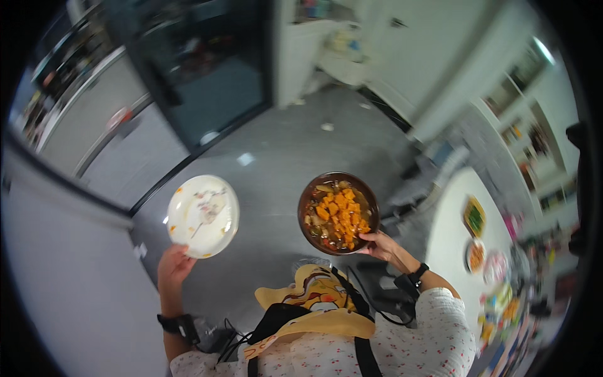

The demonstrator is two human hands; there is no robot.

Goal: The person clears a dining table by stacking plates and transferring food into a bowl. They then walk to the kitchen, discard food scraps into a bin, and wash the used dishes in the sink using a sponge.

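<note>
My left hand grips the near rim of a white plate, which has a floral pattern and a few orange food scraps on it. The plate is tilted over the floor. In my right hand is a dark brown bowl, held at its near right rim with the thumb over the edge. Orange diced pieces are heaped in the bowl, on top of a brothy mix of chopped food. Plate and bowl are well apart, with grey floor visible between them.
On my right stands a white table bearing a dish of green food, a bowl of orange-brown food and packaged goods. A dark-framed glass door and a grey cabinet are ahead left. Small scraps lie on the floor.
</note>
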